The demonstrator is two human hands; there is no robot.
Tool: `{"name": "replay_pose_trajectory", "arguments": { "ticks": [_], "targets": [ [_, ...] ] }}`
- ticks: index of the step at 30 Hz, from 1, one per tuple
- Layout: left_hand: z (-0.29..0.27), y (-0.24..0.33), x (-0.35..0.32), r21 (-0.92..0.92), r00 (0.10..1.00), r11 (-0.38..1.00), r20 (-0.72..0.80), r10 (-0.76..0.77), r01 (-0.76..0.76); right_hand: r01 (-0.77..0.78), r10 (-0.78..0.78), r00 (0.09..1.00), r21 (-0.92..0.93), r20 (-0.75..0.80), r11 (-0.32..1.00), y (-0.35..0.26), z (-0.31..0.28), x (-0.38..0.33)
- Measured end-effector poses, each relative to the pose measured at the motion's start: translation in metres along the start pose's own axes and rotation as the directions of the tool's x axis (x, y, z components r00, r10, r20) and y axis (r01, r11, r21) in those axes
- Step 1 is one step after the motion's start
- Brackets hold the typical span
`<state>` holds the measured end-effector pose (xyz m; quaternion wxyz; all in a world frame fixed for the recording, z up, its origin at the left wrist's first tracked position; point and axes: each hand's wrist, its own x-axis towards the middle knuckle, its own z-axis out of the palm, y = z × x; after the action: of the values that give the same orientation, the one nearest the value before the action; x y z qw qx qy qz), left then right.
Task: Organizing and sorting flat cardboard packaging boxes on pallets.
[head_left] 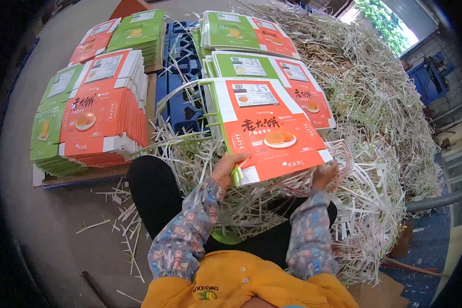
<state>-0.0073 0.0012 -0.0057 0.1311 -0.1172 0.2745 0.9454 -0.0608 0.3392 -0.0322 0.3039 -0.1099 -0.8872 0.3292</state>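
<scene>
A stack of flat printed carton blanks [280, 120], orange on top with a white-and-green left edge, lies tilted in front of me. My left hand [230, 169] is closed on its near left corner, thumb on top and fingers underneath. At the near right corner, my right hand [324, 176] is closed around thin pinkish-white paper strips [345, 163]; its fingertips are partly hidden among them. Green-edged strips [210, 102] stick out along the stack's left side. Beyond it lie more orange and green blanks [246, 65].
Piles of orange blanks [95, 115] and green blanks [49, 133] stand on a board at left. A blue plastic pallet [177, 97] shows between the rows. A high heap of shredded paper strips [364, 97] rises at right. Loose strips litter the grey floor [82, 205].
</scene>
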Motion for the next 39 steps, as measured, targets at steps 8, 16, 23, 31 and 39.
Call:
{"name": "replay_pose_trajectory", "arguments": {
  "ticks": [8,16,23,31,39],
  "targets": [
    [-0.003,-0.041,0.003,0.053,1.0,0.998,0.017,-0.017,0.016,-0.761,0.051,0.616,0.611,0.786,-0.219,-0.111,-0.015,-0.128],
    [-0.025,-0.054,-0.011,0.357,0.993,0.928,-0.007,-0.115,0.11,-0.809,0.339,0.556,0.588,0.759,0.011,-0.108,0.014,-0.12],
    [-0.028,-0.051,-0.04,0.6,0.951,0.749,-0.069,-0.3,0.28,-0.763,0.404,0.63,0.624,0.663,0.167,-0.099,0.018,-0.122],
    [-0.015,-0.037,-0.039,0.724,0.927,0.669,0.115,-0.357,0.168,-0.737,0.398,0.656,0.658,0.642,0.155,-0.077,0.013,-0.11],
    [-0.105,0.004,-0.024,0.91,0.952,-0.28,0.295,-0.077,-0.305,-0.633,0.377,0.758,0.74,0.532,0.227,-0.089,-0.026,-0.081]
  ]
}}
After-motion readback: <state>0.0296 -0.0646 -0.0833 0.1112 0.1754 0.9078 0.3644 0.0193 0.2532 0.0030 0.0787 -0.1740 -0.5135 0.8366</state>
